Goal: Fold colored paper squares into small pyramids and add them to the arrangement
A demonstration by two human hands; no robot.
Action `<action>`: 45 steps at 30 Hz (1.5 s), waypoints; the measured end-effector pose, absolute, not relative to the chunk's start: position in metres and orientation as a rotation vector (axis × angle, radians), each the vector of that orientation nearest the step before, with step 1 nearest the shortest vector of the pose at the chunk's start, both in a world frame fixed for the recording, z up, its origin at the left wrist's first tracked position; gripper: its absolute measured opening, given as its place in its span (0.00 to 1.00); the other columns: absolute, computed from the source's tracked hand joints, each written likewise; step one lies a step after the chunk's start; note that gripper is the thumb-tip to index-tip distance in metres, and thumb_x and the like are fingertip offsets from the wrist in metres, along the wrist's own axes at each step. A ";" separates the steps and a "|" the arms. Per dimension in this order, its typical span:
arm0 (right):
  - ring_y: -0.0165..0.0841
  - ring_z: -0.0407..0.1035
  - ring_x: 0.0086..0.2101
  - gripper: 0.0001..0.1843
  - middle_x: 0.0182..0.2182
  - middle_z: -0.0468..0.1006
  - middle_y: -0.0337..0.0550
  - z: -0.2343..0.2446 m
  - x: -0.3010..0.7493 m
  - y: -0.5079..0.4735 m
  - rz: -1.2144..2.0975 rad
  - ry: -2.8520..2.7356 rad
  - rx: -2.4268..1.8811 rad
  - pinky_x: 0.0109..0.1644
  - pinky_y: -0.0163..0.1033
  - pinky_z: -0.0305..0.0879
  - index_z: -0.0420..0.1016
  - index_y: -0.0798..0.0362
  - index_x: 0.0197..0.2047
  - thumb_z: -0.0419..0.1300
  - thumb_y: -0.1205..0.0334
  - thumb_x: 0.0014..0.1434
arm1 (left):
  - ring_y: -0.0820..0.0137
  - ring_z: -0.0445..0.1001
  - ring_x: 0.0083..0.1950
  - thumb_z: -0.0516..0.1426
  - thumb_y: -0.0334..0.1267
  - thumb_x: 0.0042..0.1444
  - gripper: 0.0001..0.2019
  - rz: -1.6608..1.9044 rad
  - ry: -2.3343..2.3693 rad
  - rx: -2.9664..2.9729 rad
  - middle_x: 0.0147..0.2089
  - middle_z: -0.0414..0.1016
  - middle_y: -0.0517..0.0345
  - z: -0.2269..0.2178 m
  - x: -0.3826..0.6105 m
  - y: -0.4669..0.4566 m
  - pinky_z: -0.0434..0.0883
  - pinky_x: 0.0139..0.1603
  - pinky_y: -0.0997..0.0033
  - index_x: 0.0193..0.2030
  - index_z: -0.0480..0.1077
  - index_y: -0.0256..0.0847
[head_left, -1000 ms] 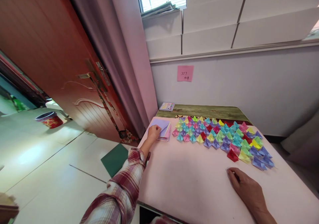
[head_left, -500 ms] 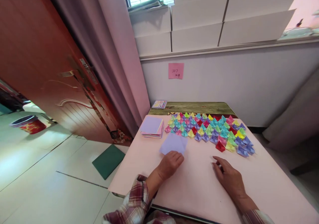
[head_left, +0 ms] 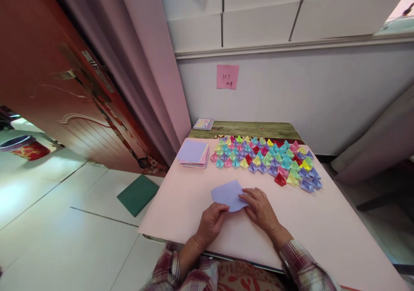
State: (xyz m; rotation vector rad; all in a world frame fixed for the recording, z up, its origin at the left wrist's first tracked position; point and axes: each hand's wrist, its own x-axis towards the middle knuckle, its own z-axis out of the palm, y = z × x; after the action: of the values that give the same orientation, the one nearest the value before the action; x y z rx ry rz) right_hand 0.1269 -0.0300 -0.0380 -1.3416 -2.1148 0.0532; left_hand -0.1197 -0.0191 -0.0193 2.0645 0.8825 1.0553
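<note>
A lavender sheet of origami paper [head_left: 226,194] is held between my two hands just over the near part of the table. My left hand [head_left: 211,224] pinches its lower edge between thumb and fingers. On the sheet's right edge is my right hand [head_left: 261,211], closed with fingertips over the paper and its thumb hidden beneath. Beyond the hands, many small folded paper pieces [head_left: 265,157] in several colours stand in rows. To their left lies a stack of square paper [head_left: 194,152], lavender on top.
A pink cover lies over the table [head_left: 174,204]. A small printed packet [head_left: 203,124] sits at the back left corner. A pink note [head_left: 227,76] is stuck on the wall. On the floor are a green mat [head_left: 137,194] and a red bucket [head_left: 29,148].
My left hand has drawn the lavender sheet nearer and away from the stack. My right hand has moved left from the bare table onto the sheet. The view has tilted down.
</note>
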 end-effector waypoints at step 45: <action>0.32 0.67 0.23 0.23 0.23 0.75 0.36 0.030 0.120 -0.041 1.303 -0.796 -1.313 0.26 0.34 0.61 0.74 0.52 0.44 0.67 0.45 0.51 | 0.76 0.66 0.20 0.68 0.48 0.43 0.18 0.883 1.036 0.900 0.22 0.73 0.63 0.045 -0.074 0.034 0.61 0.22 0.78 0.31 0.69 0.37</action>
State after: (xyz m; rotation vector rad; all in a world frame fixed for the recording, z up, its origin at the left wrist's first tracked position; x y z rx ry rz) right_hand 0.1203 -0.0409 0.0299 -1.3134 -0.7960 1.3027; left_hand -0.0744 0.0341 0.0454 0.9003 1.0356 0.8830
